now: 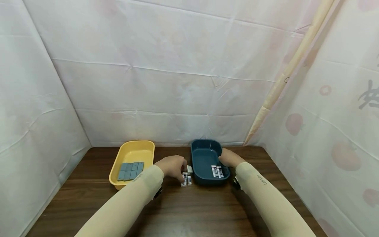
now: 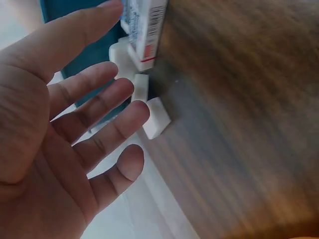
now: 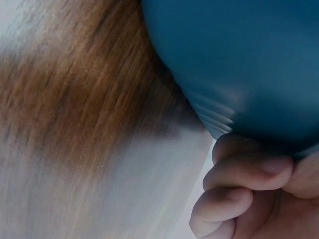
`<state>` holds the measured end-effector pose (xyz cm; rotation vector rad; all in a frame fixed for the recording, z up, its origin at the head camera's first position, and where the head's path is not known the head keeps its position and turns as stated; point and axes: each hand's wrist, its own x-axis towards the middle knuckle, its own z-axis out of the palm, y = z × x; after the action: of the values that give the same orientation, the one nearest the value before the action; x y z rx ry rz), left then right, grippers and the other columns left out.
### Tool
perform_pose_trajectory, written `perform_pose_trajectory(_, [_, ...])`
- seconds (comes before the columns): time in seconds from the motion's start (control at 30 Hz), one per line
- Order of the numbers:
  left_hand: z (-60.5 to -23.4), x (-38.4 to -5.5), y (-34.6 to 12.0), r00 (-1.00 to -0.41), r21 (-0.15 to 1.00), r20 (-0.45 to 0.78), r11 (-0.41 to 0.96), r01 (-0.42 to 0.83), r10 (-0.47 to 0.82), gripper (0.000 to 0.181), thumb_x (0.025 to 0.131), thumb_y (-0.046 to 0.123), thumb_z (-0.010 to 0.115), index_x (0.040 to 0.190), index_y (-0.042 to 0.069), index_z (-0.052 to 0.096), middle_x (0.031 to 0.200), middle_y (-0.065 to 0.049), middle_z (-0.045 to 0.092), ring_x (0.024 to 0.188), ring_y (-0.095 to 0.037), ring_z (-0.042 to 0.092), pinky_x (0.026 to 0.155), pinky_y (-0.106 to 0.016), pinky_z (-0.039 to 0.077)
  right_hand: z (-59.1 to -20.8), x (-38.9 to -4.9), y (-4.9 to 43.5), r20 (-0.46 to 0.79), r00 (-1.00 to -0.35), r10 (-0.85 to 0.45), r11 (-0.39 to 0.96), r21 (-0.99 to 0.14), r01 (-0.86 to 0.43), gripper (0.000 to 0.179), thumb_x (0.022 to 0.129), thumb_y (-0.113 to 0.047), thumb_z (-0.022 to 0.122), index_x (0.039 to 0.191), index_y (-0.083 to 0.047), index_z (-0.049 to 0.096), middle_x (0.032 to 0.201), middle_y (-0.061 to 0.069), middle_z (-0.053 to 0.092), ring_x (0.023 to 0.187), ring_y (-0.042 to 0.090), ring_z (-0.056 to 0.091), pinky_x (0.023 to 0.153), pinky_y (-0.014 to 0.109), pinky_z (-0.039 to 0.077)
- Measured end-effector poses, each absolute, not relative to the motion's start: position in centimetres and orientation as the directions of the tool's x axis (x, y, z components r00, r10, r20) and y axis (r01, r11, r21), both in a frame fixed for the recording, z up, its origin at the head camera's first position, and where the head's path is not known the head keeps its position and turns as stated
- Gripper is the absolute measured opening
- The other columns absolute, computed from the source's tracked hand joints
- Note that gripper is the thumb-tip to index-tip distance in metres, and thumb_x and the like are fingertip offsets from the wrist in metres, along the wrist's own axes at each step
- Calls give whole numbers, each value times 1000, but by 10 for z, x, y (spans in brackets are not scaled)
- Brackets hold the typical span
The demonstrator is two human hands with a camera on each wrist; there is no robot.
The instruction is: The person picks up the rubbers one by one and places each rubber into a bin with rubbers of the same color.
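My left hand (image 1: 173, 166) is over the table, left of a dark blue plastic basin (image 1: 204, 161). Its fingers spread, gently bent, with the fingertips close by several plain white blocks (image 2: 157, 118). Near the thumb tip is a printed white-and-blue block (image 2: 149, 35) with a barcode, one of a small group (image 1: 187, 179) beside the basin. On the basin's right side, my right hand (image 1: 231, 158) grips the rim, its fingers curled at the edge in the right wrist view. Inside the basin, more printed blocks (image 1: 217, 171) lie side by side at the near end.
A yellow basin (image 1: 136, 154) stands to the left, with several grey-blue rectangular pieces (image 1: 130, 171) laid in rows inside. The dark wooden table (image 1: 192, 210) is enclosed by pale sheeting (image 1: 171, 92) at the back and sides.
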<state>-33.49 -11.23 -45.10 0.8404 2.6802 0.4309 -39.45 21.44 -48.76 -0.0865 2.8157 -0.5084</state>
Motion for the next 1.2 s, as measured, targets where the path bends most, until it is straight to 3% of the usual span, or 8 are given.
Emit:
perform_pose_trajectory(0.23, [-463, -334, -112, -786, 342, -211, 797, 498, 581, 40, 75, 38, 108, 102, 22, 83, 97, 11, 74, 83, -11, 64, 80, -38, 59, -487, -394, 215, -257, -959, -121, 940, -340, -27, 71, 117, -22, 52, 168, 20, 28, 175, 40, 38, 161, 51, 46, 131, 62, 41])
perform_pose_trajectory(0.77, [-472, -338, -108, -790, 312, -190, 799, 515, 583, 44, 72, 41, 108, 103, 23, 82, 98, 10, 75, 80, -11, 64, 77, -36, 59, -480, -391, 212, -267, -959, -97, 945, -327, -5, 71, 116, -22, 52, 168, 20, 28, 174, 40, 39, 161, 50, 48, 131, 62, 41])
perform_pose_trajectory(1.03, [-458, -333, -112, -793, 292, -169, 798, 527, 586, 43, 76, 33, 105, 110, 19, 83, 100, 9, 74, 82, -12, 64, 78, -37, 59, -479, -389, 210, -262, -959, -107, 948, -318, -19, 69, 117, -22, 53, 168, 20, 30, 172, 40, 42, 158, 49, 51, 129, 62, 44])
perform_pose_trajectory(1.2, [-443, -336, -115, -807, 279, -143, 805, 523, 574, 46, 78, 33, 103, 117, 18, 84, 109, 7, 77, 89, -13, 67, 84, -39, 61, -480, -389, 210, -257, -960, -108, 946, -325, -20, 69, 117, -22, 52, 167, 19, 31, 172, 40, 42, 159, 50, 50, 130, 62, 43])
